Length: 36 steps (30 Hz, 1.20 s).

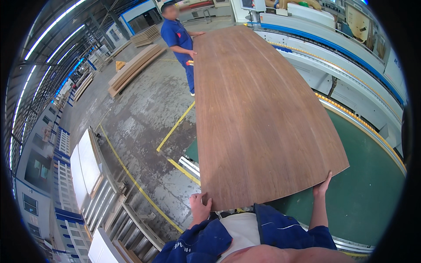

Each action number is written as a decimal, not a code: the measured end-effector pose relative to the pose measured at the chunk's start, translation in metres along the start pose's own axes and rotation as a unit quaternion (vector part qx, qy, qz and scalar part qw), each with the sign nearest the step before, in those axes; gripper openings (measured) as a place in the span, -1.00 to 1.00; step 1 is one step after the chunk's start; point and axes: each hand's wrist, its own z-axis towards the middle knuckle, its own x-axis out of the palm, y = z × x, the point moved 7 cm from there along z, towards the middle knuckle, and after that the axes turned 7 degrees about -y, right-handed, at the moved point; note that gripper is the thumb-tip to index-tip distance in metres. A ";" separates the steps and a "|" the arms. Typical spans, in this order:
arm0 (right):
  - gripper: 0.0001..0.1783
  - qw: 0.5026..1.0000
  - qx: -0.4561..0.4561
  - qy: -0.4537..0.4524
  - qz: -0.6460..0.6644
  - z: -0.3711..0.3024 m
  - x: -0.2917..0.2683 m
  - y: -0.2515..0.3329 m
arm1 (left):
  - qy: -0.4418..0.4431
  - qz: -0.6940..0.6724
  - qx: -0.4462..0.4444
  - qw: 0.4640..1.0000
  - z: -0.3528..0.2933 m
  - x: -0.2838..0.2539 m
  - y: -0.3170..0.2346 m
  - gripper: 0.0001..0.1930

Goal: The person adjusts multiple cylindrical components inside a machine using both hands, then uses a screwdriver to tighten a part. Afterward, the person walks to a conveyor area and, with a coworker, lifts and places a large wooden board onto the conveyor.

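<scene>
A large brown wood-grain panel (pixel 258 118) stretches away from me, its near end close to my body. My left hand (pixel 201 207) grips its near left corner, thumb on the top face and the other fingers curled at the edge. Under the near right edge, my right hand (pixel 323 184) holds the panel, with a thumb showing at the rim and most fingers hidden beneath. At the far left end a co-worker (pixel 176 39) in blue work clothes has both hands on the panel's left edge.
On the right runs a long machine (pixel 351 70) with a yellow-orange toothed strip, beside a green table surface (pixel 351 197). A roller conveyor (pixel 103 204) carrying white panels stands at left. Stacked boards (pixel 136 70) lie on the floor behind, near yellow floor lines (pixel 131 175).
</scene>
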 end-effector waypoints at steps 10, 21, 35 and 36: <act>0.03 1.000 -0.001 -0.012 -0.009 0.001 0.000 -0.001 | 0.011 -0.017 -0.029 0.999 -0.006 0.003 0.011 -0.54; 0.06 1.000 -0.004 -0.024 -0.015 -0.004 0.002 0.000 | 0.007 -0.019 -0.038 0.999 -0.006 0.005 0.012 -0.53; 0.01 0.999 0.013 -0.042 -0.015 -0.001 -0.002 -0.003 | 0.009 -0.059 -0.048 0.997 -0.007 0.010 0.019 -0.37; -0.01 1.000 0.018 -0.010 -0.013 0.000 0.001 -0.002 | 0.013 -0.067 -0.079 0.995 -0.007 0.012 0.024 -0.32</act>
